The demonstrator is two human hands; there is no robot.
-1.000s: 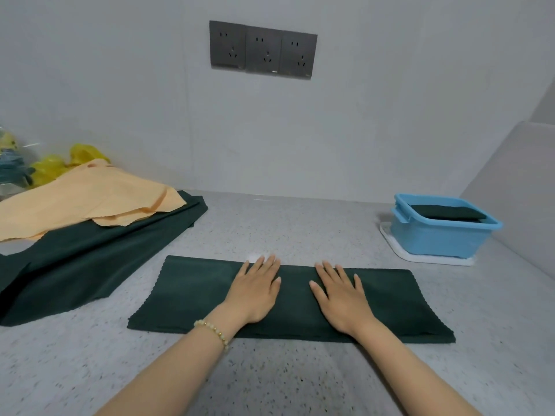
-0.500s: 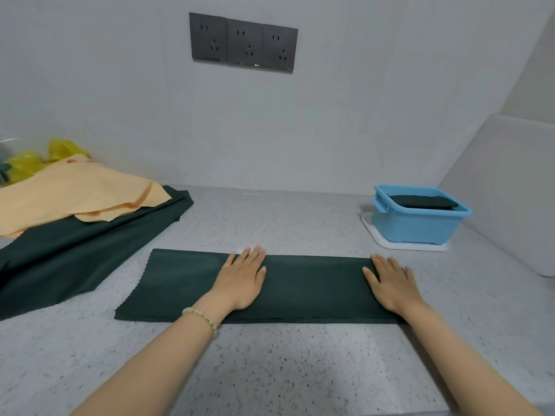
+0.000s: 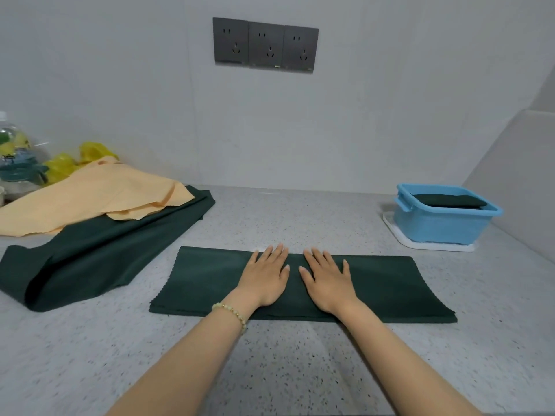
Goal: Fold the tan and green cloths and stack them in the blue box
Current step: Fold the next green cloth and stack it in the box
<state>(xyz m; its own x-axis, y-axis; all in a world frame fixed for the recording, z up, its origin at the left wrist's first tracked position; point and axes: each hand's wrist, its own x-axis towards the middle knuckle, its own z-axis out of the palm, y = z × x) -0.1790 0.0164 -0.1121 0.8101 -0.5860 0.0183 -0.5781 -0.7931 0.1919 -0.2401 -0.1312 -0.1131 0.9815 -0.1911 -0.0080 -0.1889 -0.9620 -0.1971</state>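
A dark green cloth [image 3: 390,283], folded into a long strip, lies flat on the speckled counter in front of me. My left hand [image 3: 265,276] and my right hand [image 3: 329,282] press flat on its middle, side by side, fingers straight. At the right back stands the blue box [image 3: 438,226] with a folded dark green cloth [image 3: 444,201] inside. On the left lies a loose tan cloth [image 3: 90,196] on top of an unfolded green cloth [image 3: 99,256].
The blue box stands on a white tray [image 3: 402,238]. A clear bottle [image 3: 15,157] and yellow plastic bags [image 3: 72,160] sit at the far left by the wall. Three grey sockets [image 3: 265,45] are on the wall. A slanted grey panel [image 3: 516,181] closes the right side.
My right hand slid out to the strip's right end and has come back to the middle beside the left hand. The left hand stayed near the middle.
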